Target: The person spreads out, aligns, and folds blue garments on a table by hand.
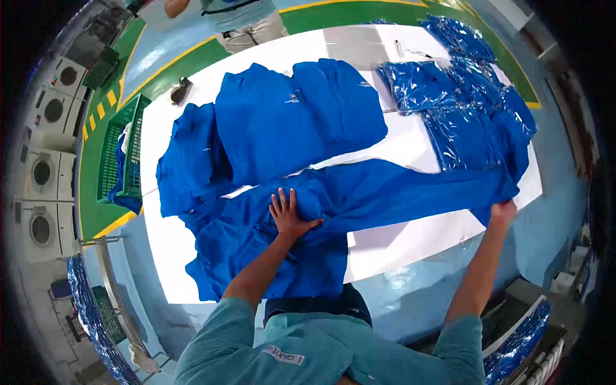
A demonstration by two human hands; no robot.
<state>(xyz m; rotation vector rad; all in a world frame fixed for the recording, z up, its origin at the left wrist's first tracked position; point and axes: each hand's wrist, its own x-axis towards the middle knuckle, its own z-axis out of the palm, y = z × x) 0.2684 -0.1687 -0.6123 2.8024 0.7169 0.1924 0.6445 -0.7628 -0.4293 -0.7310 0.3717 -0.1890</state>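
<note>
A blue garment (276, 256) lies spread over the near side of the white table, with one long sleeve or leg stretched out to the right. My left hand (292, 217) rests flat on its middle, fingers spread. At the far right end, my right hand (504, 210) is closed on the edge of the stretched-out cloth; its fingertips are partly hidden by the fabric. Just beyond the garment lie blue folded garments (266, 128), some with a small chest logo.
Plastic-wrapped blue garments (462, 138) cover the table's right side. Pens (420, 54) lie at the back, and a small dark object (181, 91) at the back left. A green crate (122, 154) stands left of the white table (398, 244). Another person (247, 25) stands across.
</note>
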